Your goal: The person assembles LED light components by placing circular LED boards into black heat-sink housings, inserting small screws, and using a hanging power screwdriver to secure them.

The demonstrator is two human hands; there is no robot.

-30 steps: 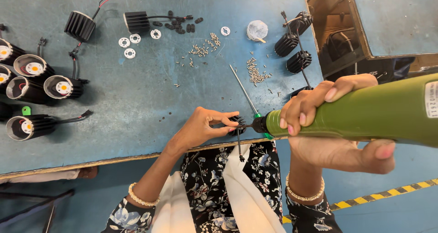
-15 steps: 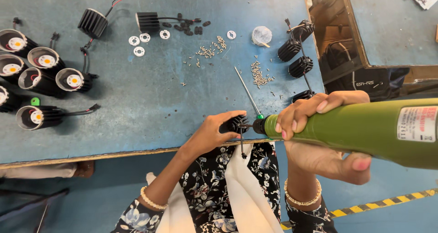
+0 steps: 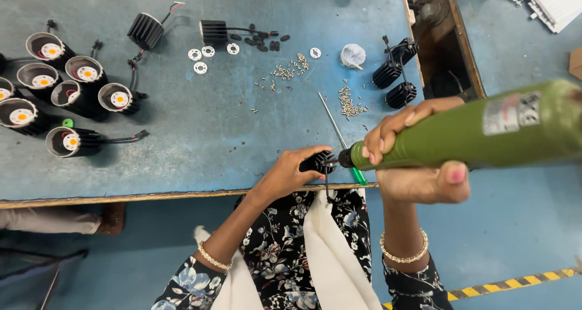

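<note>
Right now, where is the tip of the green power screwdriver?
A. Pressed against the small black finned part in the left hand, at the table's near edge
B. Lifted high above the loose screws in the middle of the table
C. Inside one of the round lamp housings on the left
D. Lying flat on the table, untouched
A: the right hand grips the green power screwdriver, whose tip meets the small black finned part pinched by the left hand at the near edge of the table.

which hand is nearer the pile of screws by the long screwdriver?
Right. The right hand, gripping the green power driver, sits just below-right of the screw pile. The left hand is farther, lower-left at the table edge, holding a black heat sink.
</note>
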